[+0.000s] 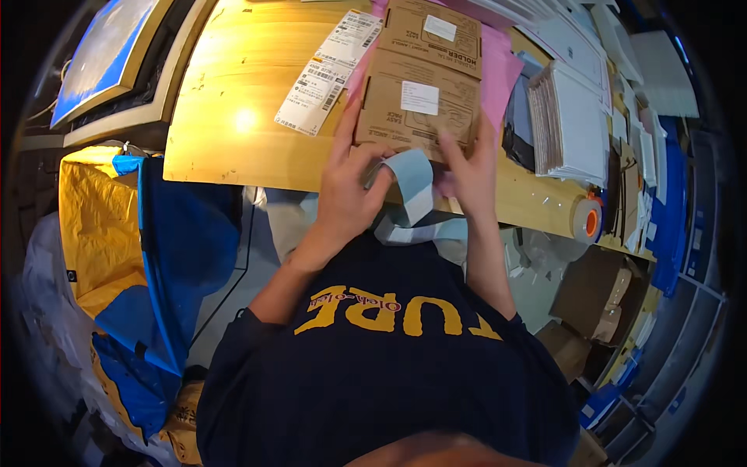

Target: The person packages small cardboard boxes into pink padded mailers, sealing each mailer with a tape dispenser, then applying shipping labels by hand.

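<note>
Here I see both hands at the near edge of the table [226, 148], apart, each pressing on the near cardboard box [416, 105]. The left hand [346, 194] also pinches a pale strip [412, 187], and the right hand [467, 175] lies flat on the box corner. Shipping labels [327, 70] lie just left of the box, paper stacks [572, 124] to the right.

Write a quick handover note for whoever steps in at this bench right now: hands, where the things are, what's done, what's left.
Left hand: on the near cardboard mailer's left edge, thumb on the pale backing strip.
Right hand: fingers pressed on that mailer's lower right corner.
Things: a second mailer lies beyond it, both on pink sheets; shipping labels sit left on the table.
Done: both mailers carry a small white sticker.
Left: the strip hangs loose at the near edge; the long labels are not yet on anything.
</note>
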